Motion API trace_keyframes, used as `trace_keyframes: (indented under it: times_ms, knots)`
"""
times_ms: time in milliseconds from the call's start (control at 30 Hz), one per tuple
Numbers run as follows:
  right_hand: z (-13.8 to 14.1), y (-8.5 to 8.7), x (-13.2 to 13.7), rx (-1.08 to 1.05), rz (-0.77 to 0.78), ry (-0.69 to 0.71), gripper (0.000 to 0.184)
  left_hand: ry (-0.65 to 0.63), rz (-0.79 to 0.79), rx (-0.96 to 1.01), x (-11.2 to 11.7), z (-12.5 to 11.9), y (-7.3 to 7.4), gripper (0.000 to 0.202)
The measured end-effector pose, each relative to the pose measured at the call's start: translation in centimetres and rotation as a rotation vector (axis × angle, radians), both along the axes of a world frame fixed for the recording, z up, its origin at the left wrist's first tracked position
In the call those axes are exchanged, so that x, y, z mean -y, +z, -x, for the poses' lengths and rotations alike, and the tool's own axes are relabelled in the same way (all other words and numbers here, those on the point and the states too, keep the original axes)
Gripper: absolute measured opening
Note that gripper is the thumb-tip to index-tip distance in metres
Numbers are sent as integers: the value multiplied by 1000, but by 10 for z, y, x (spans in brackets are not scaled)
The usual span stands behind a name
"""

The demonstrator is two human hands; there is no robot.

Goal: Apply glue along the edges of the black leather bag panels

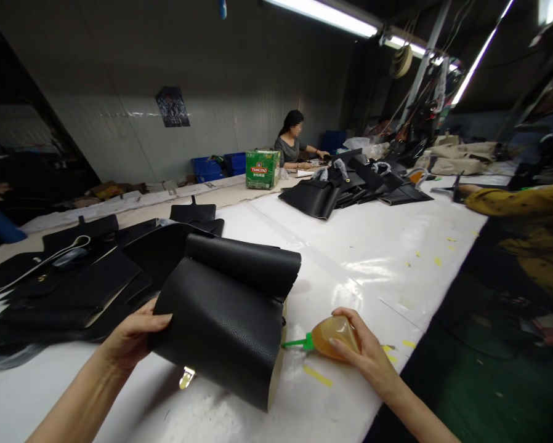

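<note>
black panel [223, 326], right hand [365, 349] clasping bottle [327, 335]

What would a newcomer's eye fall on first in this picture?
A large black leather-like piece in the left hand fills the front centre. Beside it, the right hand holds an amber squeeze bottle, green nozzle at the piece's edge. Farther back stands a green Tsingtao box on the table.

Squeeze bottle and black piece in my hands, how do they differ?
The squeeze bottle is amber and translucent with a green nozzle; the black piece is opaque and grained. The squeeze bottle looks smaller than the black piece. Your right hand holds the squeeze bottle, your left hand the black piece. Both are over the white tabletop.
</note>
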State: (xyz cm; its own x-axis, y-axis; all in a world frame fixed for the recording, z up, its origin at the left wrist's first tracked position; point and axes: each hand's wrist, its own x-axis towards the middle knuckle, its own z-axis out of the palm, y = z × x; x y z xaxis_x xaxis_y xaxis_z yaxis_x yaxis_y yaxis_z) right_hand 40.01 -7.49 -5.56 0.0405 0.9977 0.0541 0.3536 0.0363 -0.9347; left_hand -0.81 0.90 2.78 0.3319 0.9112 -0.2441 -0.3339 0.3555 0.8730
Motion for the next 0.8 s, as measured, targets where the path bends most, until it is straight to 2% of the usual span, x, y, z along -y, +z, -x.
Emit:
trace_keyframes:
  times_ms: [133,267,333,500,567,700,800]
  knots:
    - [2,-1,4,-64,34,139,43,30,8,-11,1,-3,2,35]
    - [-1,-4,-4,11,-40,-32,42,45,2,-21,-1,-4,4,35]
    - [0,-7,-3,29,-53,-71,41,38,-1,-21,-2,-4,3,35]
    - [9,-7,13,-167,56,154,44,14,8,4,-3,-4,-1,34]
    - [10,-5,17,-224,67,98,45,-13,13,1,-4,-5,-1,34]
    - [5,-2,15,-345,72,-167,46,-126,-2,-53,-10,-9,9,35]
    - [1,-2,17,-409,75,-194,47,-249,-39,-110,-16,-19,24,40]
